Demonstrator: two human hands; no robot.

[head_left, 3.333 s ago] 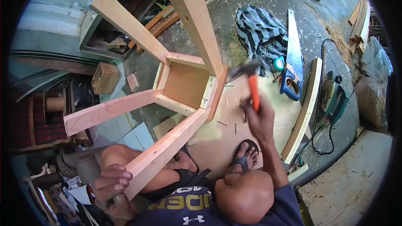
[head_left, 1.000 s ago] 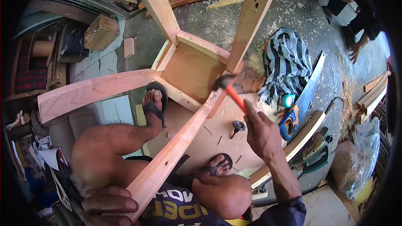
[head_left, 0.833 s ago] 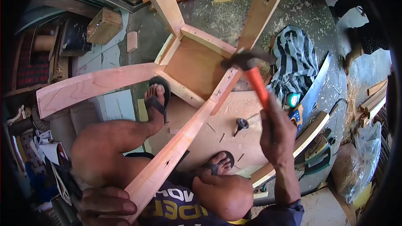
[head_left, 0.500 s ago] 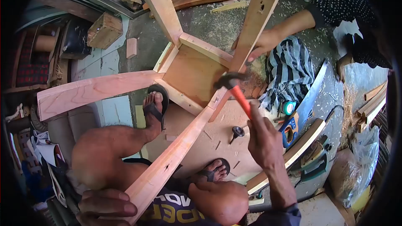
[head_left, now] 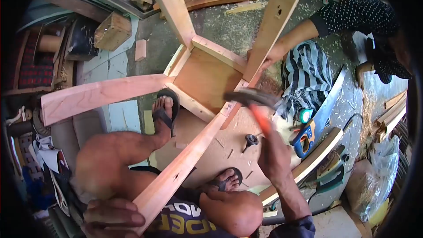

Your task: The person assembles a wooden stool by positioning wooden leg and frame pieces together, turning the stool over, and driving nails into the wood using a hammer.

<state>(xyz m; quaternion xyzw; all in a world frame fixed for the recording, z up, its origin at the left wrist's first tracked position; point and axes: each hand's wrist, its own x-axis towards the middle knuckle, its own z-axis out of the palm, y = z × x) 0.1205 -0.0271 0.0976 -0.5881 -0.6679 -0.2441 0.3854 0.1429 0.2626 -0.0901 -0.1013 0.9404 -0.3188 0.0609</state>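
Observation:
My right hand [head_left: 276, 155] grips the red handle of a claw hammer [head_left: 261, 118]. Motion smears the hammer's head, which is over the near right corner of a wooden stool frame [head_left: 192, 105]. My left hand [head_left: 112, 218] is closed around the near end of one long wooden leg [head_left: 178, 167], beside my knee. Other legs spread out from the frame's corners, and a brown panel [head_left: 207, 79] sits inside it. A co-worker's hand [head_left: 269, 56] holds the frame by its far right leg [head_left: 277, 22].
Right of the frame lie a striped cloth [head_left: 307, 70], a tape measure [head_left: 304, 115] and a handsaw [head_left: 324, 105]. A black funnel-shaped object [head_left: 251, 140] and loose nails [head_left: 230, 153] rest on the board by my sandalled foot [head_left: 229, 178]. Curved wood pieces [head_left: 216, 2] lie at the back.
The hammer has swung and its head is more blurred, with my right hand slightly lower. The frame has shifted a little to the right. The co-worker's arm has moved slightly.

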